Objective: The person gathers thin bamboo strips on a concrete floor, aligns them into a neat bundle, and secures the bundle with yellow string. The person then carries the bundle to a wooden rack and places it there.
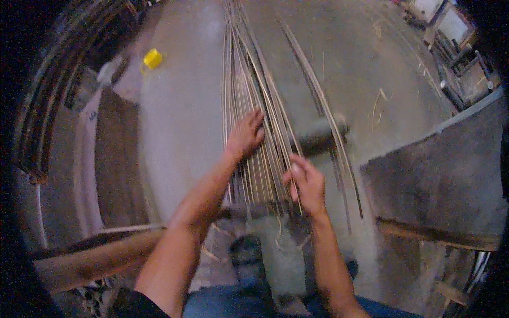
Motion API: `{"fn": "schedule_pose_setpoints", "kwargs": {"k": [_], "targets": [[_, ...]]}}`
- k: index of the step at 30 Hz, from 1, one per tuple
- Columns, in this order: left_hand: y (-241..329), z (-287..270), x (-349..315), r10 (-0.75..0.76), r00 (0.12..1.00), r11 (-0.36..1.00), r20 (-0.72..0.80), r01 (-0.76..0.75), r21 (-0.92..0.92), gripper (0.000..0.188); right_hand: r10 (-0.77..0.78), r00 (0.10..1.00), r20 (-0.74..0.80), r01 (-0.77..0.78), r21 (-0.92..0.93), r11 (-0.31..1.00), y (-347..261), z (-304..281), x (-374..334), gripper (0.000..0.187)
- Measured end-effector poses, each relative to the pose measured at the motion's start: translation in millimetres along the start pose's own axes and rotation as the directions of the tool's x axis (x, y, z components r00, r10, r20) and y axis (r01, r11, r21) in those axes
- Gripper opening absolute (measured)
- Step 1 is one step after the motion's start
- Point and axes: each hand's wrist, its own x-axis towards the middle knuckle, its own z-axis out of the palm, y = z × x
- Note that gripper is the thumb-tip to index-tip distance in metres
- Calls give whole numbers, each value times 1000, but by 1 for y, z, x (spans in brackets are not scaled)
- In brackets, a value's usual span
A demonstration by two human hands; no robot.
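A fan of long, thin tan strips [265,175], like cane or split bamboo, runs from the far floor towards me, with near ends close to my legs. My left hand [246,135] lies over the left and middle strips, palm down, fingers stretched out and holding nothing. Nearer and to the right, my right hand [307,185] has its fingers curled at the fan's right edge, closed about one thin strip [286,122]. Motion blurs its fingertips a little. A few separate strips [328,116] lie farther right.
A dark roller-like bar [318,137] lies crosswise under the strips. A yellow cup-like thing [152,59] sits on the floor at the far left. Dark boards [119,164] stand at the left, a grey panel [440,175] at the right. A metal-legged frame [461,74] is far right.
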Motion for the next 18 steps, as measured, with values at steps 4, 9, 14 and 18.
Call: {"fn": "schedule_pose_setpoints", "kwargs": {"k": [4,9,14,18], "targets": [[1,4,-1,93,989,992,-113,-83,91,53,118,990,-71,-122,-46,992,32,-5,-3,36],[4,-5,3,90,990,994,-113,-82,69,50,263,950,-171,-273,-37,961,64,-16,-59,29],[11,-5,11,103,989,994,-102,-99,48,50,423,903,-81,-384,295,875,45,-11,-65,21],[4,-1,13,106,990,991,-95,-98,90,51,311,902,-298,-286,126,950,38,-18,-60,18]]}}
